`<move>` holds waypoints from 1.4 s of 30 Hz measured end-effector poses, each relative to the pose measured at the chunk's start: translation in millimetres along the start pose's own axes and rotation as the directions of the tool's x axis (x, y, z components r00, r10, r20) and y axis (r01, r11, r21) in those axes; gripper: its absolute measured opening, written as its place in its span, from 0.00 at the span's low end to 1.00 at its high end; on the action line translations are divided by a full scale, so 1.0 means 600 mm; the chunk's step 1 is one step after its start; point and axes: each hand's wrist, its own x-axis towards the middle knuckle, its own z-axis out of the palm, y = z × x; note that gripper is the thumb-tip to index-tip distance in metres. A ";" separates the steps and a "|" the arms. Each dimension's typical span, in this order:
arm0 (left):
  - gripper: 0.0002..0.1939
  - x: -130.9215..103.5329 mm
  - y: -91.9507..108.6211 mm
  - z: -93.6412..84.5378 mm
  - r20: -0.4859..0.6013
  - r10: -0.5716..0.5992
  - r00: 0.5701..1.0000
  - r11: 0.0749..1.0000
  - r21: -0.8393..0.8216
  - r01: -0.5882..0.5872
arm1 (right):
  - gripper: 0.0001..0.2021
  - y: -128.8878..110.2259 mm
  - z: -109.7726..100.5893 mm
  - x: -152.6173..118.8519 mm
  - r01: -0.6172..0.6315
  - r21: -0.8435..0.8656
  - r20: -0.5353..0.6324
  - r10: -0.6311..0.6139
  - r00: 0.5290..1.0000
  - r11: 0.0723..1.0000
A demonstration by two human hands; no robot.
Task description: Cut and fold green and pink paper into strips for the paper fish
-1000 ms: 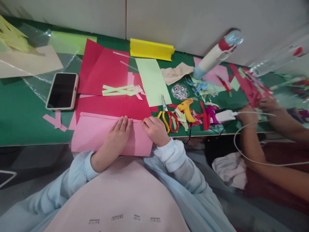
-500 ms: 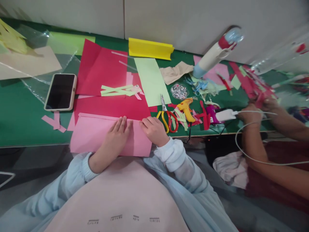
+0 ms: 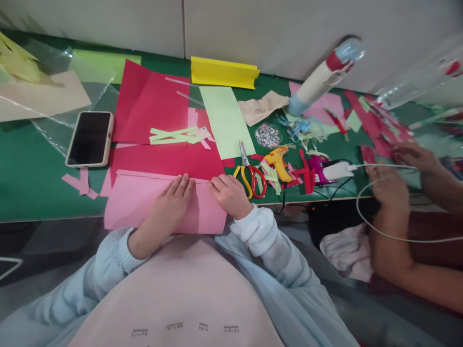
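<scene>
A pink sheet of paper (image 3: pixel 126 205) lies at the table's near edge, with a narrow fold along its top. My left hand (image 3: pixel 171 198) rests flat on it, fingers stretched towards that folded strip. At the sheet's upper right corner, my right hand (image 3: pixel 230 195) has its fingers curled down onto the paper; the thumb is hidden. Red paper (image 3: pixel 162 161) lies just beyond the pink sheet. Scissors (image 3: pixel 249 171) with red and yellow handles sit right beside my right hand. Crossed pale green strips (image 3: pixel 177 136) lie on the red paper.
A phone (image 3: pixel 90 139) lies at left. To the right are a yellow glue gun (image 3: pixel 279 164), a dish of beads (image 3: pixel 268 136), a white charger (image 3: pixel 336 170) with a cable and a tall bottle (image 3: pixel 318 84). A co-worker's hands (image 3: pixel 392 185) handle red paper at far right.
My left hand has slid slightly left along the fold, its fingers closer together. My right hand stays at the corner. The co-worker's hands have moved apart, one nearer the table edge.
</scene>
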 end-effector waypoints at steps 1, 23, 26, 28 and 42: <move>0.26 0.000 0.001 -0.001 0.001 0.013 1.000 1.000 -0.001 -0.013 | 0.15 0.000 0.000 0.000 0.001 0.006 -0.003 -0.001 1.000 1.000; 0.26 0.015 0.010 0.008 0.000 0.011 1.000 0.999 -0.051 -0.011 | 0.13 0.001 0.006 -0.001 0.023 -0.069 -0.151 -0.033 0.988 0.997; 0.27 0.024 0.020 0.004 0.059 -0.033 0.998 0.999 -0.027 0.035 | 0.14 0.000 0.003 0.001 0.017 -0.075 -0.144 -0.027 0.989 0.997; 0.27 0.029 0.028 0.001 0.094 -0.057 0.994 0.998 -0.026 0.059 | 0.14 0.001 0.000 0.000 0.015 -0.072 -0.147 -0.026 0.989 0.997; 0.26 0.016 0.044 0.010 -0.006 -0.112 0.994 0.993 0.028 0.112 | 0.10 0.029 -0.004 -0.014 -0.008 -0.133 -0.248 -0.026 0.968 0.991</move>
